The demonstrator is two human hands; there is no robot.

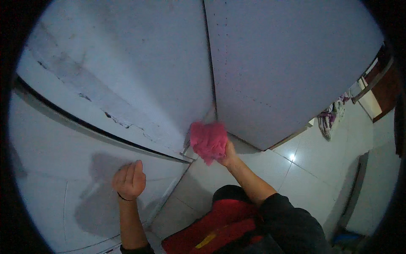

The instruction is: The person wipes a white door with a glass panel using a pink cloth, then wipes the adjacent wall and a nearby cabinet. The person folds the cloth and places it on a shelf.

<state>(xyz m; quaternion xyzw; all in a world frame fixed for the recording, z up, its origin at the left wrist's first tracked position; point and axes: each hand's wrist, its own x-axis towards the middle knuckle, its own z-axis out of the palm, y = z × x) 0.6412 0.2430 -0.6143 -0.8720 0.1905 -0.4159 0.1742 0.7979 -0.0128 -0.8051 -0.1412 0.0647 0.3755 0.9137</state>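
A crumpled pink cloth [208, 141] is in my right hand [229, 154], which stretches forward near the corner where a pale wall meets a tall flat panel. The cloth hides most of the fingers; whether it touches the wall cannot be told. On the left, my left hand [129, 180] is raised beside the pale wall, its fingers folded and nothing visible in it. A thin dark band circles that wrist.
Peeling paint marks the wall [117, 120] at the left, above a long dark-edged strip. The large panel [285, 70] fills the upper right. Patterned fabric [328, 122] lies on the tiled floor [304, 171] at the right.
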